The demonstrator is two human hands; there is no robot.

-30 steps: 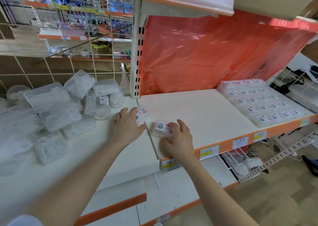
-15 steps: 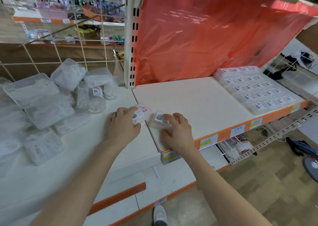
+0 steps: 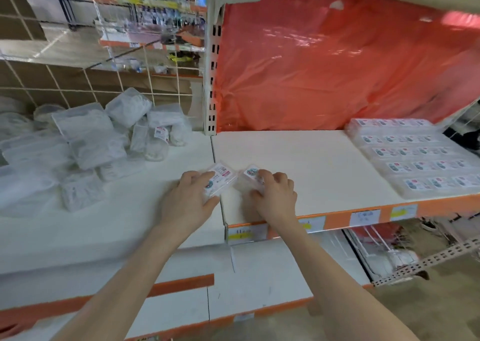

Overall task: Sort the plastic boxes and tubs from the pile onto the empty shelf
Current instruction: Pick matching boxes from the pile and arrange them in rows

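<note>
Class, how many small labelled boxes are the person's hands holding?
2. One box in the left hand, the other box in the right hand, side by side.

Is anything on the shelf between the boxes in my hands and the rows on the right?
Nothing visible: only bare shelf lies between the left box, the right box and the rows of boxes.

Left hand (image 3: 187, 200) grips small labelled box (image 3: 219, 181), tilted, over seam between left shelf (image 3: 161, 226) and right shelf (image 3: 298, 164). Right hand (image 3: 276, 197) curls round second small box (image 3: 250, 175) near front left corner of right shelf. Boxes sit just beside each other. Pile of clear tubs (image 3: 88, 143) sits on left shelf, toward its back. Rows of labelled boxes (image 3: 420, 159) lie flat at right end of right shelf. Orange plastic sheet (image 3: 324, 62) hangs behind it.
</note>
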